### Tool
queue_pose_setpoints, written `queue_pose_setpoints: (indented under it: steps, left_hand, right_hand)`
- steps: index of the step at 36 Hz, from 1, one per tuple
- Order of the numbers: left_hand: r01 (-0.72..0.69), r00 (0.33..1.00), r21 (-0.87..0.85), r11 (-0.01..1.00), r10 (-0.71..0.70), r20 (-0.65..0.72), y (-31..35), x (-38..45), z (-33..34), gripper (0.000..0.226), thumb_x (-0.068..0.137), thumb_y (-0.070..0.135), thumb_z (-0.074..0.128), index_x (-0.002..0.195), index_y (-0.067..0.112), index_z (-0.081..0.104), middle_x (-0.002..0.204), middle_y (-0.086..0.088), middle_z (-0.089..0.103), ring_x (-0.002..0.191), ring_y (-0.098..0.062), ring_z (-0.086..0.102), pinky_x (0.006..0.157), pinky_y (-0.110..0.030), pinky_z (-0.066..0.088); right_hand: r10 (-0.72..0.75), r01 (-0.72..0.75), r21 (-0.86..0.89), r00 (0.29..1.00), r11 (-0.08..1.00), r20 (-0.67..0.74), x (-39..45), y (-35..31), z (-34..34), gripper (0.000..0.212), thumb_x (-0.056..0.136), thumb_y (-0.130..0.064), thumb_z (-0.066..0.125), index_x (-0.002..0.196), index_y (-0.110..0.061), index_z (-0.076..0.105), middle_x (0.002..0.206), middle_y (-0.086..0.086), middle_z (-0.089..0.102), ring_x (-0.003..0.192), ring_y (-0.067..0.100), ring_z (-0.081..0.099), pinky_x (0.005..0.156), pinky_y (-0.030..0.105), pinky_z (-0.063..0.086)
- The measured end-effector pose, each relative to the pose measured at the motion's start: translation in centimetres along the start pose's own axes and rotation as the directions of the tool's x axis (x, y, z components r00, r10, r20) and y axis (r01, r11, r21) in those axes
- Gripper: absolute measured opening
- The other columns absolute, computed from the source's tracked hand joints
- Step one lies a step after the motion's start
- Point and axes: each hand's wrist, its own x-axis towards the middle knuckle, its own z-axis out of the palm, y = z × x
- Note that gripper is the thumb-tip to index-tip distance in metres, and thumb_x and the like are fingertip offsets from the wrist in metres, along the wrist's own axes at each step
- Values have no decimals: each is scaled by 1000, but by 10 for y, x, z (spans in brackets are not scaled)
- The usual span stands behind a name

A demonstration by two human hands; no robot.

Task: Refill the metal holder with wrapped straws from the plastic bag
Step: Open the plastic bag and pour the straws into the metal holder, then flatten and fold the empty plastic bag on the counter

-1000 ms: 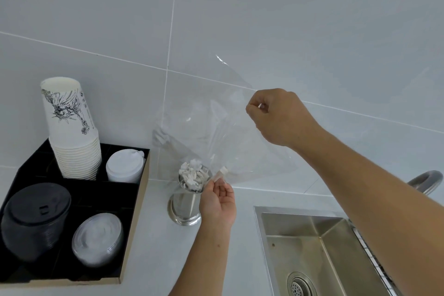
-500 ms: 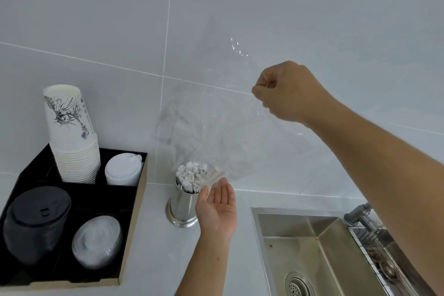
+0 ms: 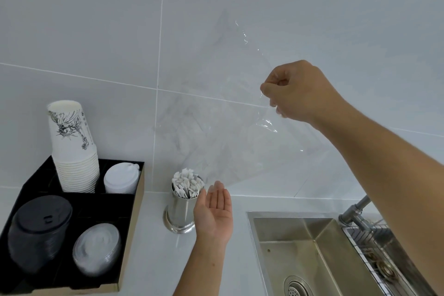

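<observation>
A shiny metal holder (image 3: 179, 211) stands on the counter at the centre, packed with white wrapped straws (image 3: 186, 183) that stick out of its top. My left hand (image 3: 213, 211) is open, palm up, just right of the holder's rim, with nothing in it. My right hand (image 3: 295, 90) is raised high to the right, pinching a corner of the clear plastic bag (image 3: 216, 132). The bag hangs stretched down towards the holder and looks empty.
A black cardboard organizer (image 3: 129, 218) at the left holds a stack of printed paper cups (image 3: 73, 146), white lids (image 3: 121, 179), black lids (image 3: 39, 226) and clear lids (image 3: 97, 247). A steel sink (image 3: 295, 255) with a faucet (image 3: 354, 211) lies at the right.
My right hand has lifted the bag higher. The last straw that my left fingers held at the holder's rim has gone in, and that hand has opened flat.
</observation>
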Motion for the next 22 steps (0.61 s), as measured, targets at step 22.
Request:
queue_pose_setpoints:
  steps: [22]
  left_hand:
    - [-164, 986, 411, 897, 158, 47, -18, -64, -10, 9, 97, 12, 55, 99, 7, 63, 82, -2, 69, 61, -5, 70, 56, -19, 58]
  right_hand:
    - [241, -196, 422, 969, 885, -56, -89, 108, -77, 18, 88, -15, 61, 76, -7, 71, 65, 5, 73, 53, 17, 65, 59, 34, 60]
